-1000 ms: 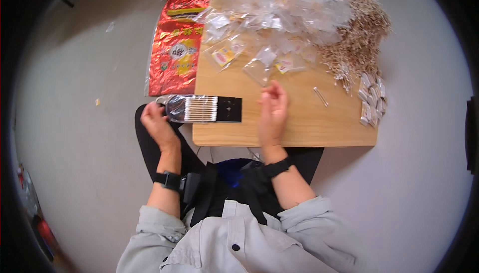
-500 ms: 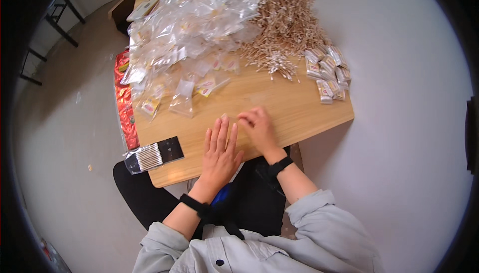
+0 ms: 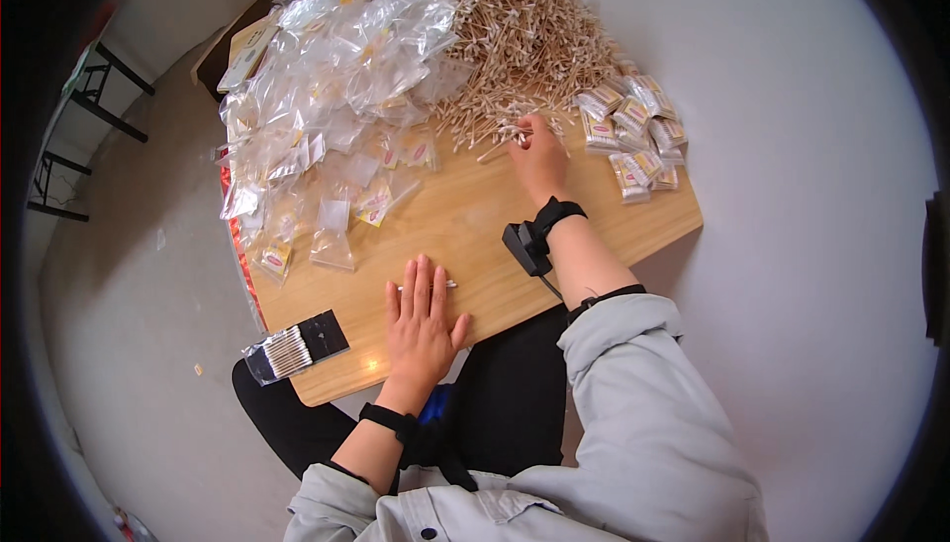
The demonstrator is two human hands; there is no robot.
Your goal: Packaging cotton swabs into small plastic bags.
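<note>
Probable workroom (swab heap [image 3: 524, 37], bags [image 3: 361, 57])

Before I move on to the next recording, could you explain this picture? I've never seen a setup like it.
There is no machine here: a camera on a person's head looks down at their bare hands. The left hand lies flat on the wooden table, with swab ends showing beside its fingers. The right hand reaches the edge of a swab pile; whether it holds any is unclear. Clear bags lie left of the pile, small packs right.
</note>
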